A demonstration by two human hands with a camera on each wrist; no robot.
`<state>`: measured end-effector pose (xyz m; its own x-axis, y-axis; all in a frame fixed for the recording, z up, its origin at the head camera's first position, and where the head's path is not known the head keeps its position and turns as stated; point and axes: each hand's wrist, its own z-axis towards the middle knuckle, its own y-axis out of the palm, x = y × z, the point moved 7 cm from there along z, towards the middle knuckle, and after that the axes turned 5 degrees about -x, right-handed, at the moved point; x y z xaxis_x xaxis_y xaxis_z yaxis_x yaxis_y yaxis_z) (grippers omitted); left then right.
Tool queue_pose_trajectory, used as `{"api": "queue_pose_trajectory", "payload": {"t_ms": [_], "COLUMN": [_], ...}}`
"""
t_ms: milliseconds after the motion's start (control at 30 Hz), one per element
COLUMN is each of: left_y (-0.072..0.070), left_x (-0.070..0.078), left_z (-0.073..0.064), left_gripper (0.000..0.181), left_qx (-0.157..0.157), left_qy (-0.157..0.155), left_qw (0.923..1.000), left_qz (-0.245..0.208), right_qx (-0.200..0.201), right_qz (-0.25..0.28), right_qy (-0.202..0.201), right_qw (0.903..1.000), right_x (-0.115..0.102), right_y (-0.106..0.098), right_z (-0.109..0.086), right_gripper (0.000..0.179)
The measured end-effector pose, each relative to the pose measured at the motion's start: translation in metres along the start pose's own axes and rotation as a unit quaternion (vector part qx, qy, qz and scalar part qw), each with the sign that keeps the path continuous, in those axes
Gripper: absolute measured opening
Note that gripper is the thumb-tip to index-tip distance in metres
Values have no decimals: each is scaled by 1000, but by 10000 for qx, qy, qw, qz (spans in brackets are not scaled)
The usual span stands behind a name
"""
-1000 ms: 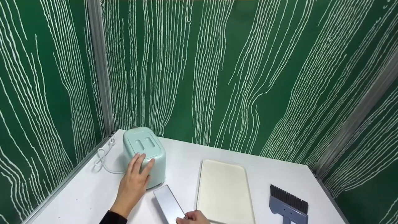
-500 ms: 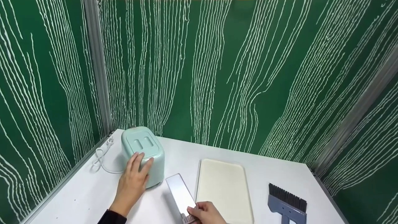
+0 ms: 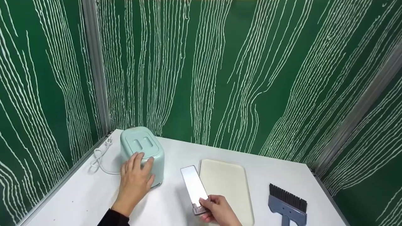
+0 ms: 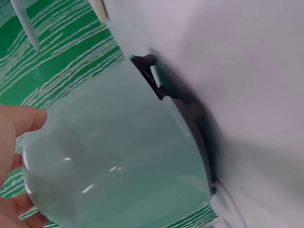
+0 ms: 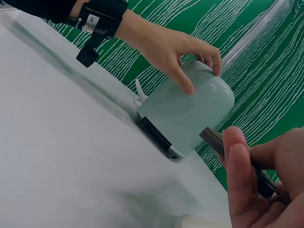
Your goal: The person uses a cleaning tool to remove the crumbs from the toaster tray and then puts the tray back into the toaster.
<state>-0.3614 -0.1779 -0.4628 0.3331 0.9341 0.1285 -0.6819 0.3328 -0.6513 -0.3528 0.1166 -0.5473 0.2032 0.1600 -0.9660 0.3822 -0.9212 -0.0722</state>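
A mint-green toaster [image 3: 158,171] with a lid over its top stands at the left of the white table. My left hand [image 3: 133,180] rests on its near upper edge, fingers spread. In the right wrist view that thumb touches the toaster's end [image 5: 194,111], and a dark slot shows low on it. My right hand [image 3: 221,208] pinches one end of a flat silver crumb tray [image 3: 192,180] between thumb and fingers. The tray is tilted above the table, right of the toaster and apart from it. Its edge [image 5: 213,140] shows in the right wrist view.
A cream rectangular tray [image 3: 224,185] lies right of centre, partly behind my right hand. Farther right is a blue-grey brush [image 3: 289,204] with black bristles. The toaster's white cord [image 3: 99,161] lies at the left edge. Green walls [image 3: 176,94] stand behind the table.
My right hand has moved right and up in the head view with the crumb tray, away from the toaster. My left hand stays on the toaster.
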Motion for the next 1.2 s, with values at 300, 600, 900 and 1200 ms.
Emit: {"api": "queue_pose_trajectory", "payload": {"t_ms": [300,600,900,1200], "left_y": [4,13,40,84], "left_x": [22,65,107,138], "left_z": [9,18,26,24], "left_gripper": [53,42,30,36], "left_qx": [-34,-434,-1622,-2783], "left_qy": [23,445,-302,-1120], "left_qw": [10000,9969,9435,8578], "left_qz": [-80,-488,-2875,-4174], "right_qx": [260,791,1451,1846], "right_qz": [672,1109,1596,1899], "right_qy": [-170,-289,-426,-671], "right_qw": [9973,9903,9755,9619], "right_x": [-9,-16,-18,-18], "right_y": [-19,-37,-51,-57], "right_z": [-4,-8,-4,-2], "right_gripper": [22,22,25,24]}}
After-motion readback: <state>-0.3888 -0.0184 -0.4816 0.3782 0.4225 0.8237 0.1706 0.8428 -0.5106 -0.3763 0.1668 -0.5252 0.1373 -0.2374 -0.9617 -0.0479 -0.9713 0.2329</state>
